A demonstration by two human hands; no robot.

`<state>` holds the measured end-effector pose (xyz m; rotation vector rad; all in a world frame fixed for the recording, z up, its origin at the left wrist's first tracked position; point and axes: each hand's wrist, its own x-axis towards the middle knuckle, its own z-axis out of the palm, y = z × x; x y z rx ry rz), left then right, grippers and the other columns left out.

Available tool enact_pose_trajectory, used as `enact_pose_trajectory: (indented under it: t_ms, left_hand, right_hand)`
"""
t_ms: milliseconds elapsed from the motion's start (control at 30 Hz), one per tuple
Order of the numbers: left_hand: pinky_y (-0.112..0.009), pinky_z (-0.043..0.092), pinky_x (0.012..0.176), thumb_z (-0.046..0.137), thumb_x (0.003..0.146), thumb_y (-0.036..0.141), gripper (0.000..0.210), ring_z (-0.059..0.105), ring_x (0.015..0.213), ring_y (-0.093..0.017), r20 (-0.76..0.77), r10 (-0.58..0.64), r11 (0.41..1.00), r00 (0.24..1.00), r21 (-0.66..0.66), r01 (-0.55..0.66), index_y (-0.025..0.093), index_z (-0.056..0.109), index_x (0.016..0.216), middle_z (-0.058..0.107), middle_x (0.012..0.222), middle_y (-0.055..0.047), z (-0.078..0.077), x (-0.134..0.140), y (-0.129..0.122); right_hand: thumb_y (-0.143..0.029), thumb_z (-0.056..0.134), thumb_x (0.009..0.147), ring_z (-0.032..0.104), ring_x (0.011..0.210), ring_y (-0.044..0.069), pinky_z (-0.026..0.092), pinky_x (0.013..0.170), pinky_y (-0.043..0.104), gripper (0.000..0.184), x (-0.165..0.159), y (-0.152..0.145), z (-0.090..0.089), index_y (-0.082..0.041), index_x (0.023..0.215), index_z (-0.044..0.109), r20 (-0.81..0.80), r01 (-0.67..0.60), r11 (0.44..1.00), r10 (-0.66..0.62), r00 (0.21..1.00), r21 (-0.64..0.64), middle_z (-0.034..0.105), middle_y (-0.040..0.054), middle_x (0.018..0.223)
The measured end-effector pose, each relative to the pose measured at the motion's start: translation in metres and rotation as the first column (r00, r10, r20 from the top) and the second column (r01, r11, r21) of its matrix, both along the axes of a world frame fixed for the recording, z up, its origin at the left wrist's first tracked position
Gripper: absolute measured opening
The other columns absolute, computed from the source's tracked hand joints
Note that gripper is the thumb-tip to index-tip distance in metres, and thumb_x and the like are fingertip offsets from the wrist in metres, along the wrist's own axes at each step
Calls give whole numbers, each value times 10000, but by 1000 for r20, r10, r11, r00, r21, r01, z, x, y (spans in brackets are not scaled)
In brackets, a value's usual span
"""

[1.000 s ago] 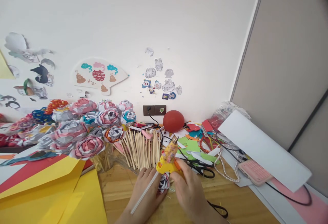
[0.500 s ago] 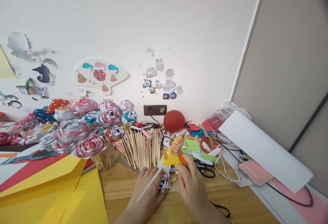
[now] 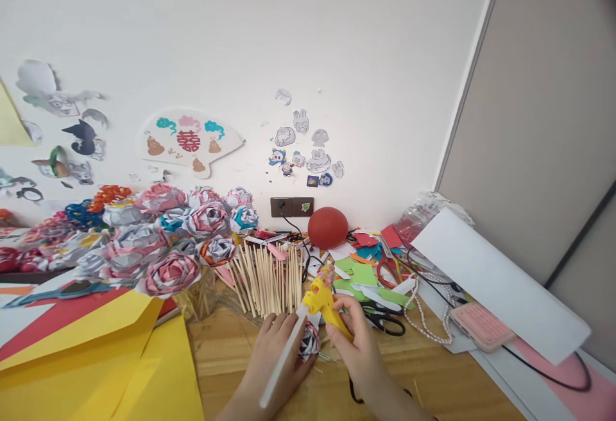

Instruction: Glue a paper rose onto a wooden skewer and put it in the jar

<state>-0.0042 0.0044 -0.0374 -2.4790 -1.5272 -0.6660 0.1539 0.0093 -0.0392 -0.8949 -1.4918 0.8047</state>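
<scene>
My right hand (image 3: 360, 347) is closed round the handle of a yellow hot glue gun (image 3: 328, 310), whose speckled nozzle end points up and away. Out of its back sticks a long whitish glue stick (image 3: 282, 366), slanting down across my left hand. My left hand (image 3: 274, 352) rests low over the wooden table, its fingers curled and its thumb side against a small grey and white paper flower (image 3: 310, 342). The hand and glue gun hide part of that flower. Thin clear sticks (image 3: 327, 357) lie beside it.
Wooden sticks (image 3: 269, 280) stand bundled behind my hands. Paper flowers (image 3: 173, 273) and yellow card (image 3: 158, 369) fill the left. Paper scraps (image 3: 363, 273), black scissors (image 3: 385, 319), a red balloon (image 3: 328, 227), a bead string (image 3: 423, 328) and a pink keypad-like device (image 3: 481, 323) lie rightward.
My right hand has turned the glue gun, bringing its nozzle lower and its yellow handle into view. The glue stick's tail has swung lower. My left hand stays by the flower.
</scene>
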Motion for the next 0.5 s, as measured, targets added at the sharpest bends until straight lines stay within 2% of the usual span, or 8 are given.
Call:
enact_pose_trajectory:
  t_ms: [67, 100, 167, 300, 500]
  left_hand:
    - [-404, 397, 790, 554, 743, 270, 232, 539, 830, -249, -14, 0, 1000, 1000, -7, 0, 202, 566, 965, 622, 910, -63, -2, -1, 1]
    - [-410, 399, 788, 554, 742, 263, 233, 540, 829, -252, -22, -1, 1000, 1000, -8, 1, 196, 569, 964, 624, 909, -66, -3, -1, 1]
    - [-417, 404, 782, 541, 750, 251, 228, 543, 829, -256, -32, -1, 1000, 999, -1, 1, 181, 571, 965, 630, 906, -74, -4, -1, 2]
    - [-431, 399, 806, 549, 750, 265, 199, 549, 842, -255, -4, 6, 1000, 1000, -11, -6, 168, 589, 919, 641, 906, -82, -1, 0, 0]
    - [-415, 398, 813, 552, 745, 280, 120, 549, 821, -232, -5, 29, 999, 1000, -43, -30, 202, 607, 818, 639, 889, -55, 2, 1, -1]
  right_hand:
    - [-293, 501, 799, 499, 499, 89, 418, 456, 200, 173, -2, -4, 3, -227, 924, 402, -171, -141, 980, 116, 978, -143, 536, -20, 753]
    - [-332, 510, 803, 466, 453, 72, 384, 420, 186, 199, -3, -6, 5, -230, 929, 394, -231, -196, 967, 156, 960, -164, 533, -30, 734]
    - [-372, 547, 789, 460, 439, 51, 368, 405, 180, 243, -4, -13, 9, -233, 922, 399, -307, -257, 958, 209, 929, -128, 560, -3, 840]
    - [-396, 582, 774, 488, 419, 25, 359, 363, 173, 253, -5, -32, 25, -250, 919, 434, -405, -264, 964, 225, 886, -42, 519, 59, 1134]
    - [-433, 610, 747, 475, 376, 45, 370, 311, 190, 274, -2, -62, 52, -294, 942, 477, -466, -248, 969, 227, 855, 17, 549, 56, 1156]
